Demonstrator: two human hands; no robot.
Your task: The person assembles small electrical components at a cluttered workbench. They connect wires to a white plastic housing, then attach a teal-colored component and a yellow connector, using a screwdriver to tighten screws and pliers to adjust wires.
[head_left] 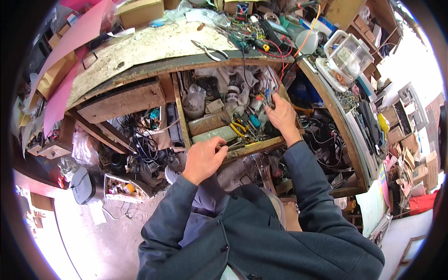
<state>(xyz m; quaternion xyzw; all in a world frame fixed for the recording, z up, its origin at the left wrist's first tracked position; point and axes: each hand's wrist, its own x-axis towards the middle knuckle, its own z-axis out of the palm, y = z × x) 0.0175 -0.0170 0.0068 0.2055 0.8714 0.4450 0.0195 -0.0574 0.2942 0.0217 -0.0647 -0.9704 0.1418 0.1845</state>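
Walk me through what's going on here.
A person has both hands at an open, crammed wooden drawer under a cluttered workbench. The left hand is at the drawer's front edge, fingers curled; whether it grips anything is hard to tell. The right hand reaches into the drawer's right side, its fingertips among small items too jumbled to name. A yellow-handled tool lies between the hands, and pliers rest on the bench top.

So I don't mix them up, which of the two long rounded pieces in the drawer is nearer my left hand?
The pale greenish piece, just beyond your left hand; the brown piece lies behind it, farther away.
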